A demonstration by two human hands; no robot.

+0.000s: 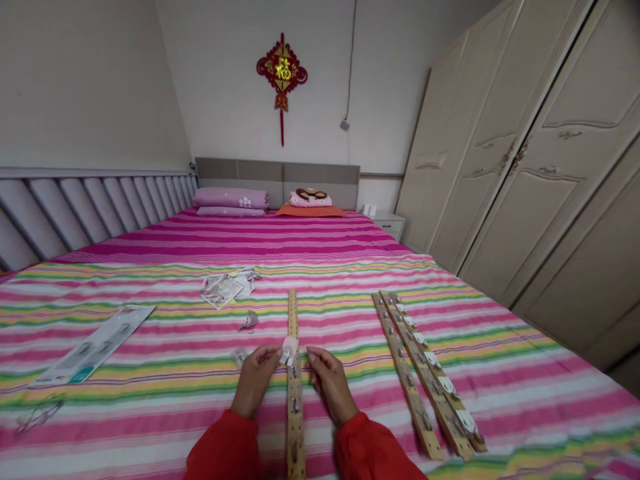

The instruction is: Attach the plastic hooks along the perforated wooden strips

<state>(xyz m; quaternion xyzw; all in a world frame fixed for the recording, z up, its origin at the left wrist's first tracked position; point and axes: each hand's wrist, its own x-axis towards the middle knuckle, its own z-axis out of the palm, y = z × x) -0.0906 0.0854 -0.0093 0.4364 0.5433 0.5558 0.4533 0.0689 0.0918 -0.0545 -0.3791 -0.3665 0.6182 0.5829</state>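
on the striped bed, from left to right: a long flat packet (95,350) lies slantwise, well apart from me; then comes my left hand (256,379), its thumb and fingertips pinching 1 small pale piece (289,349) by its left edge. that piece sits over the narrow wooden strip (293,312), just right of my left fingertips; whether it touches the wood i cannot tell. the strip's long axis runs straight away from me, between my 2 hands. my right hand (330,381) is just beyond, fingers bent, apart from the piece; i cannot tell whether it grips anything. farther right, more wooden strips (406,373) lie slantwise.
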